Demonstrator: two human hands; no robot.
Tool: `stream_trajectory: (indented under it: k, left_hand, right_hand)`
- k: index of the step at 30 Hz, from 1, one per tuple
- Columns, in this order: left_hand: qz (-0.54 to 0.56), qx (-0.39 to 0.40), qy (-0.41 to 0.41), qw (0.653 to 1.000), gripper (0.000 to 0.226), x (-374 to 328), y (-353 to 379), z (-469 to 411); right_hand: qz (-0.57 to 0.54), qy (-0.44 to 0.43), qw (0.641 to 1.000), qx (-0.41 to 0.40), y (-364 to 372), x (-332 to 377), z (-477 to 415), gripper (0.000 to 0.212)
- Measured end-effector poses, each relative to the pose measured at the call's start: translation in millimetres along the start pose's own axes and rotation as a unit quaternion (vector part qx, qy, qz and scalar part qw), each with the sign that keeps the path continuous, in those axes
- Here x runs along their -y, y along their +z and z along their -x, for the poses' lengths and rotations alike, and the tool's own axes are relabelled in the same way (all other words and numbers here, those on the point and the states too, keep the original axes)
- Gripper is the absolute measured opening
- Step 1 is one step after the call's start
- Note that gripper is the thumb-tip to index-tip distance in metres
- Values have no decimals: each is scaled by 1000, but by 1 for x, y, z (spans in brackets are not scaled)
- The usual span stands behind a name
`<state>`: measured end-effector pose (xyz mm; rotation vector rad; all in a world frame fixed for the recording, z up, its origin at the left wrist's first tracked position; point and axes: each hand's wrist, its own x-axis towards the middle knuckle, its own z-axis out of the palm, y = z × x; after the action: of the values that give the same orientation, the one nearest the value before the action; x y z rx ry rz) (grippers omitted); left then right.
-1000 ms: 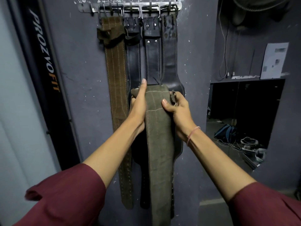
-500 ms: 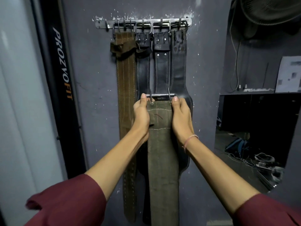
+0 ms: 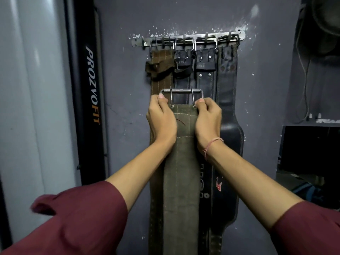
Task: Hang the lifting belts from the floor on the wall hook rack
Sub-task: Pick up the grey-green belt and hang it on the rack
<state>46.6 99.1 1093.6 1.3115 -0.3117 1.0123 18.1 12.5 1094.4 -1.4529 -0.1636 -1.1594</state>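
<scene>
Olive belt (image 3: 181,162), lower end off-frame, black belts (image 3: 228,107) partly behind

I see a metal hook rack (image 3: 187,41) fixed flat to the dark grey wall (image 3: 125,85), with paint chipped white along its top edge. Four belts hang from its hooks by their buckles, side by side. A brown stitched belt (image 3: 161,57) is at the left, then a narrow black belt (image 3: 181,60), a riveted black belt (image 3: 204,78), and a wide black belt (image 3: 228,85) at the right end, flaring lower down.
</scene>
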Motion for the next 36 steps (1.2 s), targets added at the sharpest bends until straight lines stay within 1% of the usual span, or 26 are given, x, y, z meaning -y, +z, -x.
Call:
stream_trajectory:
  k: [4,8,12,16,21,27,28,31,33,34,36]
  left_hand:
    - [-24,-17,20,999,35,12,0,-36]
    - [-12,-27,27,999,32,33,4,-83]
    - [-7,-41,65,997,32,48,8,-140]
    - [-8,-50,100,994,34,53,21,-211]
    - [-9,-58,125,990,38,42,40,-295]
    - [-37,-15,97,995,40,55,63,-357]
    - [-33,-12,90,995,39,58,66,-362]
    - [-22,3,58,998,38,64,70,-372]
    - [-18,9,30,999,41,70,73,-373]
    - [-19,9,22,1000,44,73,74,-373]
    - [-14,9,17,1000,47,76,73,-368]
  right_hand:
    - [-42,-4,999,16,31,-10,-26,25]
    - [-72,-12,997,20,73,-19,-58,26]
    - [-71,-42,996,21,124,-20,-94,26]
    - [-52,-93,994,0,173,-6,-140,28]
    - [-50,-97,993,-36,221,21,-190,31]
    - [-8,-40,997,-67,247,23,-224,20]
    - [1,-38,997,-68,250,22,-228,21]
    - [20,-40,996,-72,258,16,-240,32]
    - [22,-45,996,-74,261,14,-244,34]
    - [30,-44,996,-72,261,13,-245,33]
    - [41,-42,997,-59,260,11,-244,21]
